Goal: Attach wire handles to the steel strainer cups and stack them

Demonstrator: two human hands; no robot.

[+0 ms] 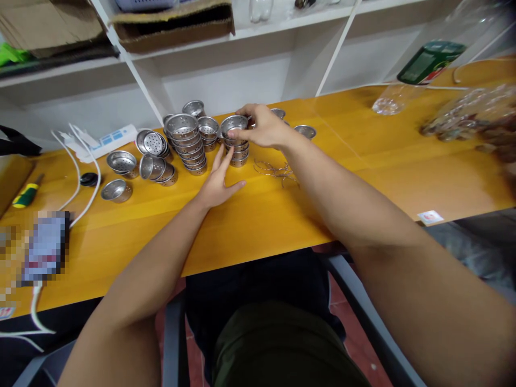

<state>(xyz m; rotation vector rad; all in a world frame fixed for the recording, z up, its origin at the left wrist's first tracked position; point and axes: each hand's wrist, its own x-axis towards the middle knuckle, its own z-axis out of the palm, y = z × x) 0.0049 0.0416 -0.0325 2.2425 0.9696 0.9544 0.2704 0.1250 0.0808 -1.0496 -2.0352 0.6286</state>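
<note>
My right hand [262, 126] pinches the rim of the top perforated metal cup [234, 122], its thumb at the near side and fingers behind. That cup sits on a short stack of like cups [239, 156]. My left hand [220, 185] is open, fingers stretched toward the stack's near left side and thumb apart; whether the fingertips touch it I cannot tell. Just left stands a taller stack of perforated cups [189, 145], with a smaller stack [208, 129] beside it. Thin bent wires [276, 171] lie on the table, partly behind my right forearm.
More cups [151, 166] lie tipped or nested on the left, near a white power strip [108, 142] and cables. A screwdriver [27, 194] lies at far left. Two shallow cups, one a metal cup [305, 131], stand behind my right wrist. A plastic bottle [423, 72] leans right.
</note>
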